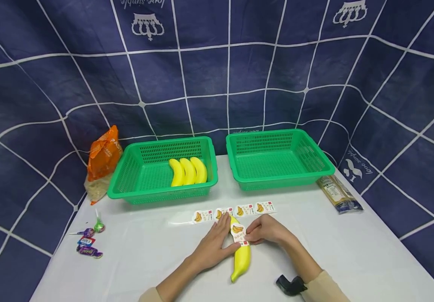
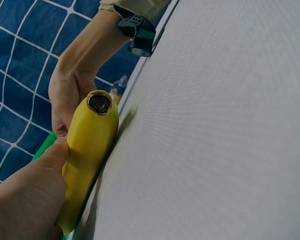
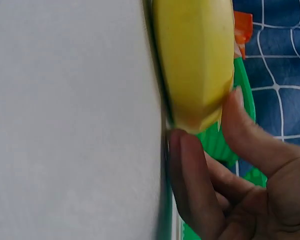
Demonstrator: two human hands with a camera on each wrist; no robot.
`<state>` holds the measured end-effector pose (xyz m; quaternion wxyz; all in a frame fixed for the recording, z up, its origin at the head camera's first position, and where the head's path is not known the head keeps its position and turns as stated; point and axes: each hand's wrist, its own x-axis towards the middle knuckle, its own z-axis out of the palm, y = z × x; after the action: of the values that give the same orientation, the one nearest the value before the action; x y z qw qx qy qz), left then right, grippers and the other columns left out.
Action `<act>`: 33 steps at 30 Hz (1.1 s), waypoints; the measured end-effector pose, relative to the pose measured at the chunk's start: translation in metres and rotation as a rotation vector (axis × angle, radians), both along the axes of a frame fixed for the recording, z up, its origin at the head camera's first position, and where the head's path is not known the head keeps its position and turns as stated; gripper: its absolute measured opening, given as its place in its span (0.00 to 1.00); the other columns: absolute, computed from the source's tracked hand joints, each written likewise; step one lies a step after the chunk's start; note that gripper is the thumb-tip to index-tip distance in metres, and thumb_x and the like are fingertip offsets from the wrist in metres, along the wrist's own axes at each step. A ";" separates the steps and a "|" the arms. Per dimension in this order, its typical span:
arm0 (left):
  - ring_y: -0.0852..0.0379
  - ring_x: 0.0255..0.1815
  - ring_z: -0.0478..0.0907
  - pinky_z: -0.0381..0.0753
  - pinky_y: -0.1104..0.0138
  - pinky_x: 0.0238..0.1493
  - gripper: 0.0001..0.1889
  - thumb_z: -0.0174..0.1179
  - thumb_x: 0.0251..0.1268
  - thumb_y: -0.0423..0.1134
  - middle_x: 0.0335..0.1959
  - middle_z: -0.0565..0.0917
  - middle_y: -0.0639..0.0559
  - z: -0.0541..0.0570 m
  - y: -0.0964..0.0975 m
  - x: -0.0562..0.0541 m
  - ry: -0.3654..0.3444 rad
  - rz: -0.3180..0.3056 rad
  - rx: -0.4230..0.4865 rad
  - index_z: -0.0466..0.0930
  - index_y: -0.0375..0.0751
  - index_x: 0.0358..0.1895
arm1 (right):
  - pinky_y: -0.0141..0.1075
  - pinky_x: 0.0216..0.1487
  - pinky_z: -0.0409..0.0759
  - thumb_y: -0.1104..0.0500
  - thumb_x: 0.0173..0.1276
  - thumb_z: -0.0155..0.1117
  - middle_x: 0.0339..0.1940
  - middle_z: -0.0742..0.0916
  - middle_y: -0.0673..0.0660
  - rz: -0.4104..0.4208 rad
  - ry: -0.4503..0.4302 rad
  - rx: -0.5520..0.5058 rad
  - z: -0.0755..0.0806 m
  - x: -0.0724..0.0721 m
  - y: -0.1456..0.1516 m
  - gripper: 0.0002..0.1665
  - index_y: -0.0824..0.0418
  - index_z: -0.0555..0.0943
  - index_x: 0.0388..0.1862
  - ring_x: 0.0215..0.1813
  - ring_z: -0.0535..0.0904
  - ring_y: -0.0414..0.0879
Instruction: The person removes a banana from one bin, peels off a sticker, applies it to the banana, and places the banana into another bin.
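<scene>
A yellow banana [image 1: 241,262] lies lengthwise on the white table, bearing a white banana-picture sticker [image 1: 238,234]. My left hand [image 1: 214,246] holds the banana from the left, fingers over its far part and thumb at the sticker's near end. In the left wrist view that thumb lies along the banana [image 2: 92,145]. From the right, my right hand [image 1: 267,230] pinches at the sticker's edge. The right wrist view shows its thumb against the side of the banana [image 3: 195,60] and its fingers curled low beside it; the sticker is barely visible there.
Behind the hands lies a strip of stickers [image 1: 244,210]. A green basket [image 1: 152,194] holds three bananas [image 1: 188,172]; another green basket [image 1: 284,181] stands right of it. Candies [image 1: 88,250] and an orange bag [image 1: 104,153] are at left, a flat packet [image 1: 338,193] at right.
</scene>
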<state>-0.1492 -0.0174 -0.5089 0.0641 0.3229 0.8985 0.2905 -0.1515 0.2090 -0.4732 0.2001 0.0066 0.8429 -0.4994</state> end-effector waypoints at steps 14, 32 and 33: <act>0.50 0.82 0.41 0.49 0.49 0.79 0.48 0.45 0.68 0.69 0.81 0.42 0.48 -0.001 0.000 -0.003 -0.020 -0.011 0.027 0.44 0.37 0.78 | 0.34 0.34 0.87 0.65 0.65 0.66 0.28 0.87 0.57 0.033 -0.044 -0.116 0.003 -0.013 0.003 0.11 0.75 0.84 0.40 0.27 0.85 0.39; 0.50 0.82 0.41 0.50 0.49 0.79 0.49 0.45 0.67 0.69 0.81 0.43 0.47 -0.001 0.000 -0.001 -0.018 -0.014 0.020 0.44 0.37 0.78 | 0.34 0.33 0.87 0.65 0.65 0.66 0.27 0.86 0.56 0.008 -0.047 -0.127 -0.004 -0.021 -0.003 0.11 0.75 0.84 0.40 0.24 0.83 0.39; 0.50 0.82 0.41 0.50 0.50 0.79 0.49 0.45 0.67 0.70 0.81 0.43 0.47 -0.001 0.000 -0.002 -0.017 -0.013 0.021 0.43 0.38 0.78 | 0.34 0.33 0.87 0.64 0.65 0.66 0.27 0.86 0.56 0.005 -0.050 -0.131 -0.003 -0.021 -0.003 0.12 0.75 0.84 0.40 0.25 0.83 0.39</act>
<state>-0.1508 -0.0178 -0.5098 0.0702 0.3271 0.8926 0.3022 -0.1723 0.2059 -0.4761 0.2222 0.0038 0.8031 -0.5529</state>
